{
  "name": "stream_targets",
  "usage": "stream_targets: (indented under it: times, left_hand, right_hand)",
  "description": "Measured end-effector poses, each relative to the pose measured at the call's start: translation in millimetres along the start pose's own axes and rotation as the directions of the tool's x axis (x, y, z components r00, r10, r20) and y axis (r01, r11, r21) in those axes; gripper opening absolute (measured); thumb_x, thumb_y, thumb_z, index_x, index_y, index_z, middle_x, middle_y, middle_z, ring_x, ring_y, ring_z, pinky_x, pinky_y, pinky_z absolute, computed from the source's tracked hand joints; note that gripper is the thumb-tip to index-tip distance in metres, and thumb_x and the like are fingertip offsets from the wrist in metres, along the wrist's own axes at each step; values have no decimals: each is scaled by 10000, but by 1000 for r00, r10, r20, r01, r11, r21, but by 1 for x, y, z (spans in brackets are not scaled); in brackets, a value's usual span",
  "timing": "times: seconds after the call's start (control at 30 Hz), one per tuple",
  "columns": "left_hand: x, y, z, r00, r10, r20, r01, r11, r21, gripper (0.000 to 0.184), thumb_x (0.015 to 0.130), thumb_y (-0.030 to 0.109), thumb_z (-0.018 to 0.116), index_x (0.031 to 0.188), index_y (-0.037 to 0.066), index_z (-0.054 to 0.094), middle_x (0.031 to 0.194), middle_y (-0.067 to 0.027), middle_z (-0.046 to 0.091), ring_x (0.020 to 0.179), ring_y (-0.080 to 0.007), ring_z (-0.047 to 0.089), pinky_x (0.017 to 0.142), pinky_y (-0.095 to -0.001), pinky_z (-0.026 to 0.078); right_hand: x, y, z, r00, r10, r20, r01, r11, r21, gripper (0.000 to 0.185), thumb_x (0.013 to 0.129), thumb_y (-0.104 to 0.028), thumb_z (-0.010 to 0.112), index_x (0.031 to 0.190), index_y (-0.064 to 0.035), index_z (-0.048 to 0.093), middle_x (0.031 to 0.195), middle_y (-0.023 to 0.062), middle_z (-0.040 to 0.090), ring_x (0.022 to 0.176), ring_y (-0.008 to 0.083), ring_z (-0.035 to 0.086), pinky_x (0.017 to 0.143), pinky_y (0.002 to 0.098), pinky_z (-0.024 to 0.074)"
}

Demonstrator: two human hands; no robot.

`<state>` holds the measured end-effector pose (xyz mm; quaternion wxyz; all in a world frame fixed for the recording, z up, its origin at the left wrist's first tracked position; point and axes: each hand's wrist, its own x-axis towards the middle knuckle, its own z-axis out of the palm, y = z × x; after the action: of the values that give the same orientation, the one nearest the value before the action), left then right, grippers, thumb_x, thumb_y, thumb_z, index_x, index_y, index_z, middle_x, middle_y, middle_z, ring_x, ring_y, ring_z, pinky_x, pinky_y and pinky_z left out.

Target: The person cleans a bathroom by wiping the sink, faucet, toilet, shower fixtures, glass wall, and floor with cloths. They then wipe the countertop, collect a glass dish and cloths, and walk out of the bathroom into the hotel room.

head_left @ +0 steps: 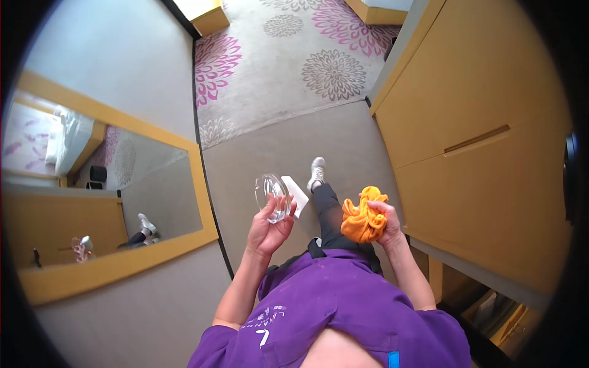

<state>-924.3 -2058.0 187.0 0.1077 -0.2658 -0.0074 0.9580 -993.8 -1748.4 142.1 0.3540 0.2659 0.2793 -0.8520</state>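
Note:
My left hand (271, 231) is closed around the rim of a clear glass ashtray (270, 187), held tilted on its edge. Just behind the glass is a flat white piece (297, 195), which looks like a card or folded paper; it seems to be held by the same fingers. A bunched-up orange cloth (363, 222) is gripped in my right hand (386, 221), with folds bulging past the fingers. Both hands are in front of my body at about waist height, well apart from each other.
A wood-framed mirror (208, 211) hangs on the left wall. Wooden cabinet fronts (478, 104) line the right side, with an open shelf (491, 313) low down. Plain grey floor (245, 156) meets a flower-patterned carpet (270, 67) ahead. My white shoe (316, 172) points forward.

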Motion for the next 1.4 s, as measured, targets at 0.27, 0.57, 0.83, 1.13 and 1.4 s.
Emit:
stream_targets:
  times: [0.27, 0.57, 0.83, 1.13, 1.4]
  left_hand:
    - [146, 136, 108, 996, -17, -93, 17, 1000, -7, 286, 1019, 267, 529, 1072, 21, 666, 1190, -140, 664, 1082, -304, 653, 769, -349, 578]
    - [235, 291, 182, 985, 173, 14, -170, 980, -106, 255, 1023, 236, 520, 1136, 49, 653, 1178, -97, 682, 1094, -252, 655, 776, -326, 544]
    - [367, 448, 233, 956, 293, -20, -291, 938, -190, 314, 1023, 181, 502, 1281, 25, 592, 1248, -80, 655, 1168, -220, 611, 842, -309, 568]
    - [553, 572, 413, 992, 118, -44, -121, 989, -84, 261, 1000, 219, 569, 1166, 25, 624, 1179, -113, 659, 1076, -240, 644, 773, -318, 579]
    - [755, 648, 494, 998, -58, -33, 60, 997, 42, 300, 1015, 268, 533, 1155, 15, 612, 1226, -140, 633, 1127, -302, 628, 794, -355, 591]
  right_hand:
    - [184, -89, 144, 998, -51, 36, 49, 998, 47, 317, 869, -123, 607, 1159, -21, 531, 1028, 134, 639, 936, 268, 668, 860, 405, 550]
    - [377, -165, 354, 961, 173, 217, -100, 946, -308, 236, 829, -146, 696, 992, -18, 584, 869, 89, 657, 779, 209, 684, 743, 345, 568]
    - [565, -239, 443, 960, 182, 212, -123, 957, -264, 226, 830, -156, 707, 953, -38, 559, 872, 98, 642, 774, 233, 680, 735, 365, 563]
    - [675, -360, 543, 994, 33, 103, -27, 998, -56, 275, 900, -167, 636, 1128, -44, 546, 988, 121, 639, 891, 270, 674, 839, 407, 560]
    - [807, -494, 526, 930, -368, -8, -17, -23, -1000, 465, 820, -461, 731, 1049, -63, 657, 918, 117, 720, 882, 284, 703, 784, 397, 550]
